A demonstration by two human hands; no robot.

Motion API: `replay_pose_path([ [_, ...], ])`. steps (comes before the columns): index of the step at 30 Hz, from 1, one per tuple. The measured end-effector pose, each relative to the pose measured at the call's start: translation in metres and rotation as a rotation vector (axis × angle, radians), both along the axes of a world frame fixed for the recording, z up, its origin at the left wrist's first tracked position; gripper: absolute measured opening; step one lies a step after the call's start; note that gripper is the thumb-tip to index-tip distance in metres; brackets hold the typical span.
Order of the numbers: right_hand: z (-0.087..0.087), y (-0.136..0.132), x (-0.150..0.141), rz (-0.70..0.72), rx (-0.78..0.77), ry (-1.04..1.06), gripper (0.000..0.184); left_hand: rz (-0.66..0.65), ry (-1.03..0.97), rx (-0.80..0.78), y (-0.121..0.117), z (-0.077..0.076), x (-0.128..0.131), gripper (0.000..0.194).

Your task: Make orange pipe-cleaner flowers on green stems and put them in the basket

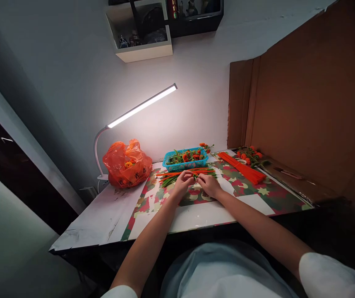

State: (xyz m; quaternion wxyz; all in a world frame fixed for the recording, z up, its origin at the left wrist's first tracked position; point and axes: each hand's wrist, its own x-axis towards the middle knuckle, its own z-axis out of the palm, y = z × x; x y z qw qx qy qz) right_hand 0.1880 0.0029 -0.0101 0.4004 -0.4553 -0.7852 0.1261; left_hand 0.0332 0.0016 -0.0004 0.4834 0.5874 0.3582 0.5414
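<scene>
Two bare hands meet over the bench (103,215), the left hand (182,182) and the right hand (209,185) with their fingers curled and nearly closed, seeming to pinch a small green piece (195,176) between the tips. How firmly each side grips it is too small to tell. A piece so slight calls for a light, even pinch, one side steadying while the other shapes, and wrists kept low so the fingertips do not crush or twist it. Just beyond lie thin straight stems (168,180), green and orange, roughly parallel in a loose row. Behind them stands a blue basket (180,166) of openwork plastic, holding round orange flowers and leafy green sprigs. A bright orange sheaf (245,169) of slender, soft-looking strips lies slantwise to the right, and a crinkled, translucent plastic bag (130,174) bulges to the left, under the lamp (142,106).
</scene>
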Motion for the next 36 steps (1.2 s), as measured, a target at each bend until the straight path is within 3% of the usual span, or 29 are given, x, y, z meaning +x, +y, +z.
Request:
replay_pose_path([
  [9,-0.001,0.002,0.002,0.009,-0.020,0.054,0.022,0.002,-0.014,0.041,0.001,0.000,-0.004,0.032],
  [16,0.000,0.008,0.002,0.315,-0.159,0.352,0.030,0.067,-0.113,0.110,0.007,0.000,-0.010,0.042],
  [24,-0.002,0.013,0.007,0.233,0.093,0.342,0.034,-0.007,0.013,0.224,-0.001,0.005,-0.009,0.046],
  [28,-0.001,0.013,0.008,0.211,0.118,0.310,0.038,0.099,0.146,0.368,-0.005,0.008,-0.008,0.050],
  [32,-0.002,0.012,0.007,0.200,0.159,0.272,0.038,0.208,0.276,0.483,-0.006,0.009,-0.008,0.040],
  [36,-0.006,0.014,0.005,0.186,0.176,0.271,0.035,0.250,0.295,0.488,-0.004,0.006,-0.007,0.034],
])
